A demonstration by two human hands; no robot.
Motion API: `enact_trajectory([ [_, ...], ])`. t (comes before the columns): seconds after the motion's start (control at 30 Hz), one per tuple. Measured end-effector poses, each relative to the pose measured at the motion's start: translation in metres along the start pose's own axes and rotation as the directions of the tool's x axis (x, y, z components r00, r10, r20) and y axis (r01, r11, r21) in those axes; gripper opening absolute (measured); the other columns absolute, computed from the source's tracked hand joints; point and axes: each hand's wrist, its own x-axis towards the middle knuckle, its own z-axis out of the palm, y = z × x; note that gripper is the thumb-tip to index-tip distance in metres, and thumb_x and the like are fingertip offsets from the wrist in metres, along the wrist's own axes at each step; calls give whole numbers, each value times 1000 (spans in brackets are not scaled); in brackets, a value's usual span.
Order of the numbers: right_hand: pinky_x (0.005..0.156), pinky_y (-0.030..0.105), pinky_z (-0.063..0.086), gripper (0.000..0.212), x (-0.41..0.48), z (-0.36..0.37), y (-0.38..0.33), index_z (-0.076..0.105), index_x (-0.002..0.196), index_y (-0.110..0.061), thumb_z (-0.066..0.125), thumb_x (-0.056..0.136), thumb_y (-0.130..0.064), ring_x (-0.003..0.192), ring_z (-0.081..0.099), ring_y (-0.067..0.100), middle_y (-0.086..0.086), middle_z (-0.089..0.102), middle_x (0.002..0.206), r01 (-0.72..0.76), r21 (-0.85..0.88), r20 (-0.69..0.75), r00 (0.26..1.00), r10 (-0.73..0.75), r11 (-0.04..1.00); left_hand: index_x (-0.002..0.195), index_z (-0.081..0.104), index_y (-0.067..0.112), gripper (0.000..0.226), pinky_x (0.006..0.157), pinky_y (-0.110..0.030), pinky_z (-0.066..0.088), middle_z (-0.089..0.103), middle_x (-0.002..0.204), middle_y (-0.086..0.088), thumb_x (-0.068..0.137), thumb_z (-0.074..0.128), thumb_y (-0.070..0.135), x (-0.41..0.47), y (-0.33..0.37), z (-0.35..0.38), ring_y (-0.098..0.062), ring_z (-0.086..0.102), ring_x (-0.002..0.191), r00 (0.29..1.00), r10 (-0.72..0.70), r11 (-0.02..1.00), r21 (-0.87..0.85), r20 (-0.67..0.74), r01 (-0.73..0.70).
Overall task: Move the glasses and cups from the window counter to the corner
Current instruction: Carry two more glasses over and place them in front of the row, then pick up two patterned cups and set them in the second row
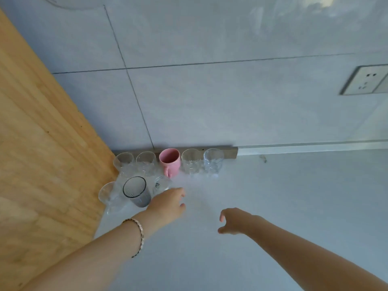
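A pink mug (170, 162) stands in a row of clear cut glasses along the wall, with one glass (213, 162) at the row's right end and another (124, 161) at the left end by the wooden panel. In front stand a smoky grey tumbler (136, 192), a clear glass (109, 196) to its left and a small clear glass (161, 184) to its right. My left hand (168, 203), with a bracelet on the wrist, hovers just right of the grey tumbler, fingers apart, holding nothing. My right hand (235, 221) hangs over the bare counter, empty, fingers loosely curled.
The white counter (273, 206) meets a grey tiled wall (210, 101). A wooden panel (42, 154) closes off the left side, forming the corner. A wall socket (365, 80) sits at the right of the wall.
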Motion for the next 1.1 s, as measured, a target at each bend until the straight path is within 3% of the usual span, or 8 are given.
enact_trajectory([
  [0.13, 105, 34, 38, 45, -63, 11, 96, 47, 131, -19, 53, 90, -37, 129, 45, 19, 1, 47, 139, -152, 92, -34, 987, 155, 984, 121, 54, 18, 34, 97, -30, 42, 59, 128, 0, 88, 50, 27, -3, 97, 35, -21, 55, 118, 970, 100, 990, 79, 223, -120],
  [0.43, 102, 34, 39, 42, -307, 93, 352, 48, 132, -9, 46, 94, -29, 128, 45, 27, 9, 48, 139, -476, 443, -130, 804, 580, 760, 117, 55, 19, 31, 94, -29, 44, 59, 124, 0, 88, 50, 27, -80, 393, 162, -20, 57, 113, 813, 458, 855, 72, 360, -513],
  [0.53, 80, 32, 47, 36, -393, 139, 418, 60, 118, -5, 49, 91, -28, 96, 59, 32, 12, 63, 101, -576, 529, -105, 684, 722, 623, 118, 56, 17, 32, 94, -28, 44, 60, 124, -4, 87, 52, 26, -124, 486, 212, -23, 57, 114, 722, 556, 762, 95, 412, -641],
  [0.6, 63, 26, 44, 28, -449, 174, 452, 62, 109, -4, 50, 91, -22, 71, 54, 26, 5, 55, 77, -630, 584, -46, 604, 796, 512, 116, 57, 17, 31, 94, -28, 45, 60, 124, -4, 87, 52, 26, -157, 541, 243, -23, 57, 113, 659, 600, 698, 107, 454, -708],
  [0.67, 76, 31, 52, 21, -502, 212, 480, 59, 102, 2, 48, 91, -12, 89, 61, 33, 14, 63, 97, -629, 680, 6, 518, 855, 376, 115, 57, 18, 30, 94, -29, 45, 61, 123, -3, 86, 51, 25, -190, 588, 273, -22, 57, 112, 601, 623, 637, 120, 500, -761],
  [0.77, 95, 35, 46, 39, -571, 263, 511, 55, 122, 1, 50, 93, -25, 116, 55, 32, 16, 59, 125, -644, 729, 67, 403, 913, 231, 115, 56, 21, 30, 94, -28, 45, 59, 125, 1, 86, 50, 27, -236, 647, 313, -19, 57, 113, 515, 653, 547, 124, 555, -828],
  [0.93, 101, 31, 42, 40, -635, 333, 556, 55, 124, -7, 54, 90, -27, 123, 51, 26, 9, 55, 133, -616, 787, 172, 285, 943, 42, 131, 47, 19, 43, 101, -29, 42, 54, 134, -2, 89, 50, 28, -301, 733, 373, -21, 52, 122, 337, 694, 359, 100, 636, -928],
  [1.1, 99, 31, 42, 39, -665, 370, 603, 54, 125, -14, 53, 89, -30, 120, 53, 25, 6, 57, 131, -535, 834, 275, 200, 940, -130, 146, 22, 17, 81, 109, -37, 36, 28, 152, -3, 81, 63, 40, -355, 810, 437, -23, 34, 139, 214, 759, 257, 20, 615, -966],
])
